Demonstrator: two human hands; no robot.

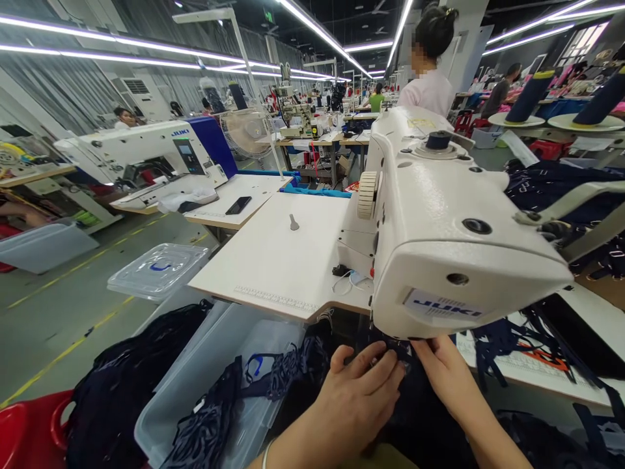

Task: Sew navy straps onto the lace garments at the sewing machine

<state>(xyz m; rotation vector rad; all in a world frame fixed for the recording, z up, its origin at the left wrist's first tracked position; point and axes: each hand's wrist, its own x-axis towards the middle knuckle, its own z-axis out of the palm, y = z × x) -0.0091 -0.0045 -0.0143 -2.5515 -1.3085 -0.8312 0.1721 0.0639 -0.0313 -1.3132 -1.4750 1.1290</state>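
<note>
A white JUKI sewing machine (439,260) fills the right centre, its head hanging over my hands. Below it, my left hand (364,387) has its fingers bent together over a dark navy garment (415,404), by the needle area. My right hand (442,371) grips the same dark cloth from the right, thumb and forefinger close together. The machine head hides its fingertips. The needle and the spot being held are also out of sight under the head. The dark cloth hangs down towards my lap, and its shape is hard to make out.
At lower left stands a clear plastic bin (161,397) with navy strappy garments, beside a dark fabric heap (131,365) and a red stool (34,430). On the white table lie a small grey metal piece (293,223) and a phone (239,206). Orange-handled scissors (541,357) lie right.
</note>
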